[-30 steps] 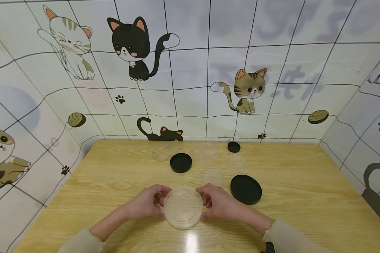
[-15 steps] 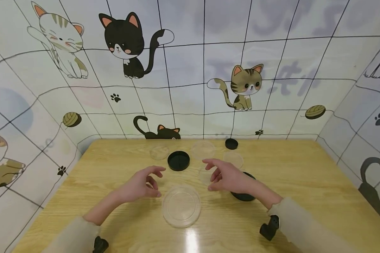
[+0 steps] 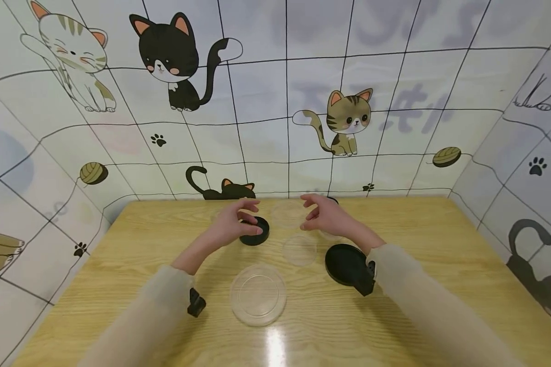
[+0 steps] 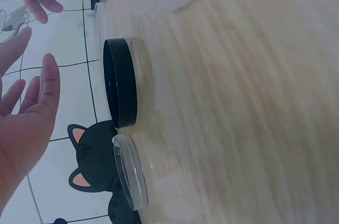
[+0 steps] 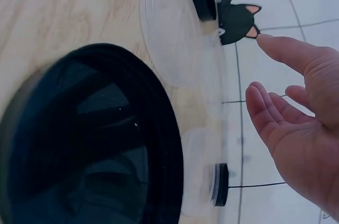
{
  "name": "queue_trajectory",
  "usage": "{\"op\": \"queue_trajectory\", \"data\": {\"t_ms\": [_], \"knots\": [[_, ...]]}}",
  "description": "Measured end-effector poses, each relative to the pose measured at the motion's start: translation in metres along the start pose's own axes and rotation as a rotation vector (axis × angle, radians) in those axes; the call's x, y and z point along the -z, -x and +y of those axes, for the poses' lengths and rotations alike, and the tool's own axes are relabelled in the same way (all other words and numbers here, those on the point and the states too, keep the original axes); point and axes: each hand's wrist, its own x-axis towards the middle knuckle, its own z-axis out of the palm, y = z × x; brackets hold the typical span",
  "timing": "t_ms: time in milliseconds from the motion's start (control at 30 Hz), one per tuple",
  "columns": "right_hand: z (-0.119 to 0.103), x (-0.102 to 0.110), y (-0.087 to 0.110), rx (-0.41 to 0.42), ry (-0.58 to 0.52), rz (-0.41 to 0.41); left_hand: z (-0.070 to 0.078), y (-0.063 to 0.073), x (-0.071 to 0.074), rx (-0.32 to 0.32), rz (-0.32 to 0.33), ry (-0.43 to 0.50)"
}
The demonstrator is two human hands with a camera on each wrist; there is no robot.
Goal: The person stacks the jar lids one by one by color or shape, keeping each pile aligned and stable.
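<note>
My left hand (image 3: 231,224) hovers over the table with fingers loosely bent, holding nothing. Under and beside it sits a medium black round lid (image 3: 263,232), partly covered by the hand; the left wrist view shows a gap between the hand and this lid. My right hand (image 3: 328,216), also holding nothing, is above the back of the table, in front of a small black lid (image 3: 334,200). A thin clear disc (image 3: 288,213) lies between the two hands. Another clear disc (image 3: 299,250) is nearer the front. Close to me rests a large clear ringed lid (image 3: 258,295).
A large black lid (image 3: 342,262) lies below the right forearm, partly hidden by the black wrist camera (image 3: 365,280). A clear shallow lid (image 4: 130,173) stands beside the medium black one. Behind the table (image 3: 119,255) rises a cat-printed wall sheet (image 3: 266,92).
Both hands let go of the large clear lid at the front and moved away toward the back of the table. The lid stays where it was put, and the head view turned slightly right.
</note>
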Motion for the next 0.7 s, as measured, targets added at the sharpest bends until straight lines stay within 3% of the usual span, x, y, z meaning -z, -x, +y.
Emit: {"op": "queue_trajectory", "data": {"t_ms": [233, 367, 700], "knots": [[0.012, -0.006, -0.017, -0.031, -0.002, 0.068, -0.008, -0.035, -0.007, 0.004, 0.015, 0.087], [0.016, -0.008, -0.025, -0.033, 0.008, 0.081, -0.012, -0.050, -0.010, 0.020, 0.045, 0.064], [0.027, -0.014, -0.032, -0.081, 0.023, 0.052, -0.024, -0.074, -0.019, 0.079, 0.003, -0.005]]}}
